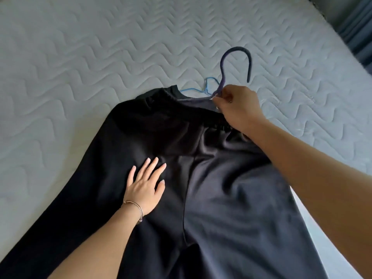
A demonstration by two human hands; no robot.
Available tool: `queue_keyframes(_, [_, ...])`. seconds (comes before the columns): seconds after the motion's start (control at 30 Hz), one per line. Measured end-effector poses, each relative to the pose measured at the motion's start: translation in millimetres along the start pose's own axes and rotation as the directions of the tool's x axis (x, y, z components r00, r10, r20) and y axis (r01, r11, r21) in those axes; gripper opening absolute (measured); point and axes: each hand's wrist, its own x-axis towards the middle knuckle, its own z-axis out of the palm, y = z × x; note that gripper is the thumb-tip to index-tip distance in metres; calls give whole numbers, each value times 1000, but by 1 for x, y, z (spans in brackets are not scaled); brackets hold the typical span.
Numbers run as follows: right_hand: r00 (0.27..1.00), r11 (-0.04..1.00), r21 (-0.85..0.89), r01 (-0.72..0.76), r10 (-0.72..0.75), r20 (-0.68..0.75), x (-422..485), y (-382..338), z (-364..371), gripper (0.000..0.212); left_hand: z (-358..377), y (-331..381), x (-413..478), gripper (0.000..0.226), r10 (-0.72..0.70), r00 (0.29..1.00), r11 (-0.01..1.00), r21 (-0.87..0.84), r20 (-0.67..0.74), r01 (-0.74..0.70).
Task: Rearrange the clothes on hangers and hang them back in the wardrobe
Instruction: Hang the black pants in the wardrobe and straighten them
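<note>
Just past the fingertips of the right hand [239, 106], flat on the quilted mattress [80, 57]: the hook of a dark hanger [221, 67], pointing away from the body, shoulders hidden inside the black clothing. Right hand clamped in a pinch on the hanger's neck, right at the waistband [193, 105] of the black trousers [231, 198]. Left hand [146, 184] flat, fingers straight and spread, pressing on the trousers nearer the body, bracelet [136, 208] at the wrist. Hands well apart, the right farther out and the only one on the hanger. Trousers stretched lengthwise from the hook back toward the body, legs out of view below. To the left of the left hand, a black sleeve [80, 178] of another garment underneath. Just left of the right hand, a thin light-blue wire [207, 81], kind unclear. Probably settling the clothes on the hanger before lifting. Lift likely to come from the right hand, along that long axis. No wardrobe in view.
</note>
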Motion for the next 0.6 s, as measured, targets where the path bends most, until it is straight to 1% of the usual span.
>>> queue_keyframes(0.03, [999, 998, 57, -16, 15, 32, -15, -6, -12, 15, -8, 2, -1, 51, -3, 998, 995, -101, 69, 10])
queue_keyframes(0.07, [997, 990, 132, -40, 30, 78, -28, -13, -24, 13, -19, 7, -7, 51, 2, 990, 977, -210, 144, 28])
queue_keyframes(0.1, [990, 977, 201, -68, 42, 134, -42, -21, -37, 16, -32, 16, -18, 50, 13, 981, 946, -319, 195, 51])
queue_keyframes(0.13, [978, 964, 246, -98, 48, 203, -56, -29, -50, 20, -47, 26, -35, 47, 20, 986, 900, -432, 166, 54])
queue_keyframes(0.2, [940, 957, 263, -121, 26, 340, -82, -45, -75, 25, -78, 50, -74, 40, -28, 1000, 793, -608, 4, 25])
queue_keyframes(0.23, [924, 960, 256, -115, 8, 383, -96, -53, -88, 27, -94, 63, -93, 37, -59, 994, 745, -667, -93, -18])
queue_keyframes(0.33, [886, 948, 299, -106, -47, 461, -137, -84, -131, 27, -148, 93, -134, 33, -120, 929, 648, -736, -350, -193])
queue_keyframes(0.4, [845, 919, 367, -145, -79, 530, -161, -111, -163, 21, -192, 103, -155, 32, -188, 870, 589, -761, -455, -271])
queue_keyframes(0.43, [834, 909, 386, -155, -89, 545, -174, -126, -179, 20, -215, 107, -166, 30, -206, 845, 585, -754, -493, -298])
queue_keyframes(0.5, [850, 892, 421, -164, -89, 519, -195, -157, -211, 25, -259, 116, -188, 33, -184, 825, 611, -720, -534, -330])
queue_keyframes(0.6, [904, 812, 545, -206, -56, 424, -225, -207, -258, 25, -327, 131, -226, 50, -54, 854, 679, -646, -517, -348])
